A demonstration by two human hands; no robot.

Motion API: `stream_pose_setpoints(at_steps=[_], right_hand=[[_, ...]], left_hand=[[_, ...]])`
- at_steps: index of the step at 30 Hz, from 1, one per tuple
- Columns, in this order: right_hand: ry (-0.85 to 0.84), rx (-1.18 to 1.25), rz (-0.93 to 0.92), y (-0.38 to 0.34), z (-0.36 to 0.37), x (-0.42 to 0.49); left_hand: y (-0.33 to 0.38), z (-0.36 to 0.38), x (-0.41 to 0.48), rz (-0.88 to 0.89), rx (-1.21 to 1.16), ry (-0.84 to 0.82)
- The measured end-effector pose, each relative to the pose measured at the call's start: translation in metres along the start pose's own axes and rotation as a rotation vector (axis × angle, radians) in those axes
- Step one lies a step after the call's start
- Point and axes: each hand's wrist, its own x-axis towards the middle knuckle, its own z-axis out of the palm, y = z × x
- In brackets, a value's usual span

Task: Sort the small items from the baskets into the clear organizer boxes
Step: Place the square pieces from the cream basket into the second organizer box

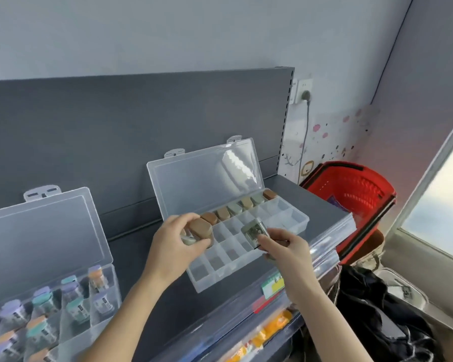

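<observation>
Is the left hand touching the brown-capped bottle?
Touching. The head view shows the left hand gripping the brown-capped bottle, fingers and thumb curled round it.

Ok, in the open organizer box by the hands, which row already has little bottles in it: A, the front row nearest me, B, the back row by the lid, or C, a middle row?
B: the capped bottles line the back row of the organizer box, beside its raised lid; the nearer rows show no bottles standing in them.
</observation>
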Motion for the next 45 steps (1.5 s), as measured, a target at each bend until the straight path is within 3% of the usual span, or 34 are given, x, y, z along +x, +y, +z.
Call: stream_pose_setpoints(at_steps=[10, 20, 27, 30, 36, 41, 45], right_hand=[[-0.231, -0.024, 0.028, 0.0, -0.011, 0.073], [-0.344, -0.004, 0.004, 0.0, 0.012, 0.082], [-0.333, -0.031, 0.001, 0.005, 0.018, 0.085], [-0.322, -0.031, 0.004, 0.008, 0.022, 0.085], [-0.294, -0.012, 0.034, 0.011, 0.032, 0.087], [-0.277, -0.012, 0.044, 0.01, 0.035, 0.088], [-0.245, -0.001, 0.016, 0.01, 0.033, 0.09]], left_hand=[[-0.013, 0.01, 0.017, -0.215, 0.322, 0.085], [-0.019, -0.003, 0.031, -0.292, 0.501, -0.285], [-0.028, -0.001, 0.034, -0.304, 0.533, -0.372], [-0.029, -0.001, 0.032, -0.312, 0.476, -0.331], [-0.026, 0.004, 0.029, -0.352, 0.158, -0.052], [-0.023, 0.009, 0.032, -0.438, -0.138, -0.052], [-0.022, 0.014, 0.037, -0.358, -0.072, -0.007]])
